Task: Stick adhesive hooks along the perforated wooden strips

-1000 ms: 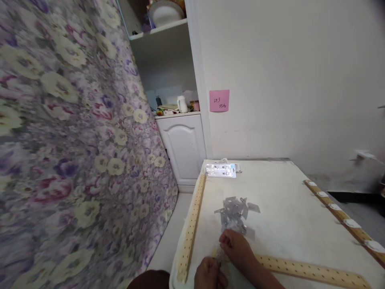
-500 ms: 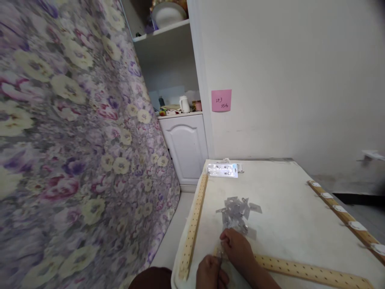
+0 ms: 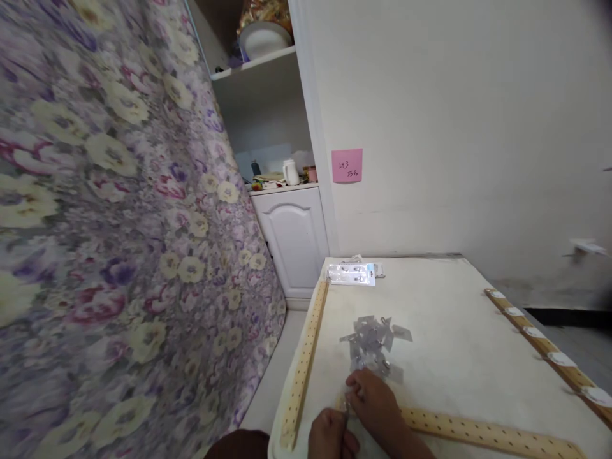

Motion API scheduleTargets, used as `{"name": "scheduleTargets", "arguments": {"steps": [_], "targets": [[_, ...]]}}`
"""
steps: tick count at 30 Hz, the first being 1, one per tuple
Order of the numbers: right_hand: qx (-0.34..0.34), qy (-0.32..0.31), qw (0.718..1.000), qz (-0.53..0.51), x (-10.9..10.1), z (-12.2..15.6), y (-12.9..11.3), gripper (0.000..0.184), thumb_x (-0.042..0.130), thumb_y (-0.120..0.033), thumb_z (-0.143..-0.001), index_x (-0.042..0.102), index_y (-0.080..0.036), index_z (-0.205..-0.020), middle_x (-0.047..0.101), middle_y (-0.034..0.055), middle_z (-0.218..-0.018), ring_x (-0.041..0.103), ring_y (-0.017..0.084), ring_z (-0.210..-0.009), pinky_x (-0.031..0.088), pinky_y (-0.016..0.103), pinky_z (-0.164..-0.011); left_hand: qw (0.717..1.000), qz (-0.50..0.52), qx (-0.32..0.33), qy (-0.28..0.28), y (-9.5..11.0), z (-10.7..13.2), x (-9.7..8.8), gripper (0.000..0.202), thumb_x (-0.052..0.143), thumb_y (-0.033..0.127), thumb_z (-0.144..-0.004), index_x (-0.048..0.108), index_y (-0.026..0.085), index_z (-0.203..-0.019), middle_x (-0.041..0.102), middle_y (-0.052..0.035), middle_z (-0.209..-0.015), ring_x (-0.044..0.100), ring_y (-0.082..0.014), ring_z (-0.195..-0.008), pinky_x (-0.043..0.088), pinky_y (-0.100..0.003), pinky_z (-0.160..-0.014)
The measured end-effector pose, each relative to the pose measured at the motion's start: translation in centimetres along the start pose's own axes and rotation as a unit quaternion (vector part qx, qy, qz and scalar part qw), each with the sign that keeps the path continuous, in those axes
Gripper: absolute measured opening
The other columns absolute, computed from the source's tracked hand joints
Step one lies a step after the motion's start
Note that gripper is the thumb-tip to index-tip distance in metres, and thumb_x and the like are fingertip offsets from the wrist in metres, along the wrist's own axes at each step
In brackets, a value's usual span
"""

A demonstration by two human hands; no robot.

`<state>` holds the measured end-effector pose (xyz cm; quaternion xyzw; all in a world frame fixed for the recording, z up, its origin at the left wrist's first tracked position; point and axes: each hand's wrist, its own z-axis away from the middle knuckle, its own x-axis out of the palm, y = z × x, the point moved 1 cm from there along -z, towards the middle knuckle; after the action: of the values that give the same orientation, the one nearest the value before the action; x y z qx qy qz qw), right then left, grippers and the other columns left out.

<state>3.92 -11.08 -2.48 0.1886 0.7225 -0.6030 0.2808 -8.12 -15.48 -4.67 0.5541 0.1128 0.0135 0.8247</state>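
A perforated strip [image 3: 305, 370] lies leftmost on the table [image 3: 440, 338]. The left hand [image 3: 331, 435] pinches a small clear piece [image 3: 345, 403], which sits between the 2 hands, held close together. A pile of clear tabs [image 3: 369, 341] lies just beyond. The right hand [image 3: 375, 403] curls by the piece's upper end; I cannot tell whether it grips. Rightmost, 5 white discs [image 3: 561, 359] line a brown strip [image 3: 545, 347].

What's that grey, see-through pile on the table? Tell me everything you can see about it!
The pile is a jumble of flat, see-through, greyish pieces that look like plastic, some squarish. They overlap and lie at different angles, with small shiny, metal-looking bits among them. One piece pokes out at the right. It lies loose on the whitish table. The right hand is at its near edge; I can't tell if they touch.
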Motion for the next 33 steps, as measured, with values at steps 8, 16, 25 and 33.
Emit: {"name": "scheduleTargets", "arguments": {"steps": [8,16,25,33], "targets": [[0.03,-0.01,0.999,0.004,0.2,-0.4,0.0,0.02,0.054,-0.018,-0.064,0.062,-0.021,-0.082,0.065,0.0013,-0.084,0.058,0.016,-0.081,0.039,0.024,-0.073,1.0,-0.019,0.014,0.004,-0.5,-0.6,-0.2,0.041,0.043,0.065,-0.061,0.041,0.023,-0.058,0.056,0.0023,-0.034,0.039,-0.0085,-0.024,0.019,-0.021,-0.033],[0.07,-0.047,0.996,0.016,0.3,-1.4,0.4,0.023,0.058,-0.017,-0.058,0.063,-0.021,-0.08,0.065,0.0001,-0.079,0.058,0.015,-0.074,0.037,0.023,-0.066,0.999,-0.032,0.008,0.004,-0.4,-0.3,-0.1,0.041,0.043,0.064,-0.062,0.041,0.023,-0.059,0.054,0.0036,-0.034,0.039,-0.0085,-0.025,0.019,-0.021,-0.033],[0.075,-0.054,0.996,0.013,0.5,-1.8,0.7,0.025,0.061,-0.018,-0.055,0.063,-0.021,-0.08,0.065,-0.0006,-0.078,0.057,0.015,-0.073,0.036,0.022,-0.063,1.0,0.001,0.016,-0.009,-0.4,0.0,0.0,0.043,0.042,0.064,-0.066,0.042,0.022,-0.061,0.06,0.0023,-0.04,0.037,-0.006,-0.022,0.014,-0.019,-0.03],[0.022,-0.02,0.999,-0.014,-0.4,-0.7,-0.3,0.024,0.054,-0.016,-0.06,0.06,-0.02,-0.083,0.063,0.0012,-0.085,0.057,0.016,-0.081,0.038,0.023,-0.071,0.999,0.038,0.019,-0.007,-0.3,0.5,-0.4,0.041,0.042,0.062,-0.068,0.043,0.021,-0.065,0.059,0.0035,-0.039,0.042,-0.0069,-0.024,0.018,-0.017,-0.029]]}}
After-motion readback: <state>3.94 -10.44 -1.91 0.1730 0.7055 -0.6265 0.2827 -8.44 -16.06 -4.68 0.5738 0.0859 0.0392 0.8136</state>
